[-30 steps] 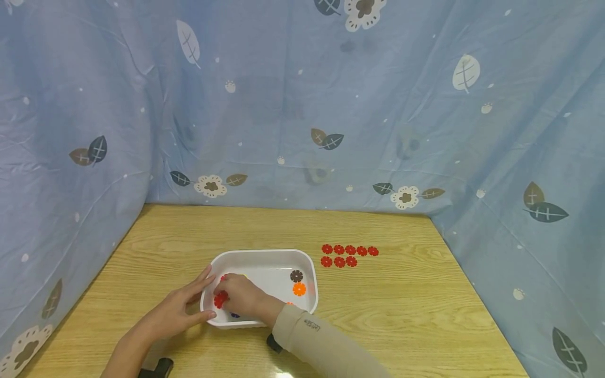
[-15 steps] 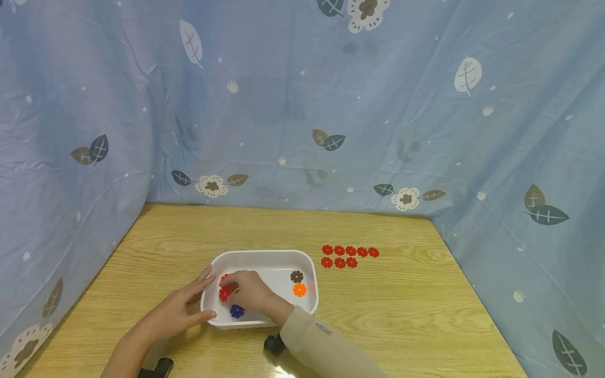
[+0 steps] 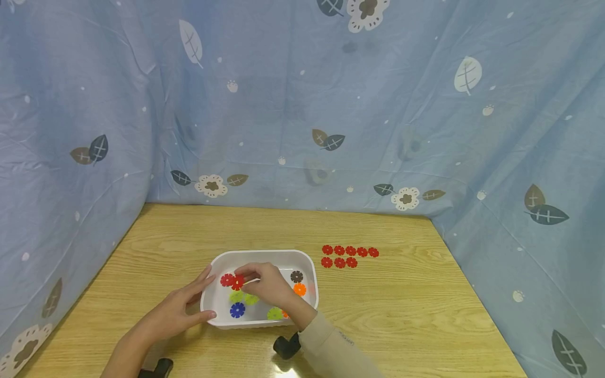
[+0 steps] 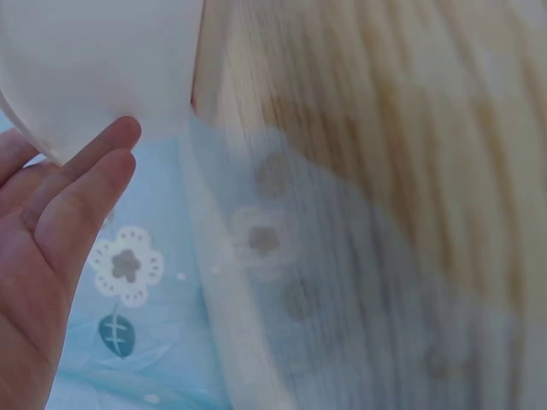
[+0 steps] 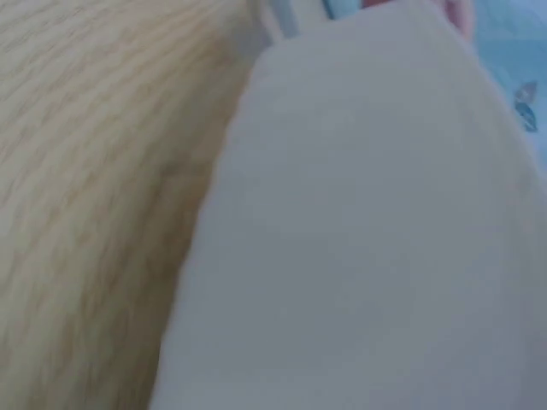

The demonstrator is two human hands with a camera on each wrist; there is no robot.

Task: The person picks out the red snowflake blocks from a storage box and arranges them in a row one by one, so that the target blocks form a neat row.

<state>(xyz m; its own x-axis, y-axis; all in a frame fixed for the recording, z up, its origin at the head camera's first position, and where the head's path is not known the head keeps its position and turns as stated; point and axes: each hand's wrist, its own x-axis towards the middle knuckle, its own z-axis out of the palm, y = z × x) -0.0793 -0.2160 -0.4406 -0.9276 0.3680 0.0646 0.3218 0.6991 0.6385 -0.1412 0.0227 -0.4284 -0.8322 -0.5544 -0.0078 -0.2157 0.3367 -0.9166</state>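
My left hand [image 3: 183, 310] rests against the left end of a white plastic tray [image 3: 315, 273], thumb at the front rim and fingers near the back corner. The left wrist view shows its straight fingers [image 4: 94, 184] touching the tray's outer wall [image 4: 94, 60]. Inside the tray, my right hand [image 3: 270, 284] pinches a red snowflake disc [image 3: 237, 283] between thumb and fingers. A second red disc [image 3: 226, 280] lies just left of it, overlapped in this view. Below them are yellow-green discs [image 3: 236, 296] and a blue disc [image 3: 237, 310]. My sleeve fills most of the right wrist view.
Toward the tray's right end lie a dark brown disc [image 3: 296, 276] and orange discs [image 3: 300, 289]. Beyond it, several red discs [image 3: 351, 251] form two rows on the wooden table [image 3: 406, 304]. A blue patterned curtain [image 3: 293, 105] encloses the back and sides.
My right hand has shifted right and slightly back within the tray, carrying the red disc. The yellow-green discs and the blue disc have come into view. My left hand has stayed put.
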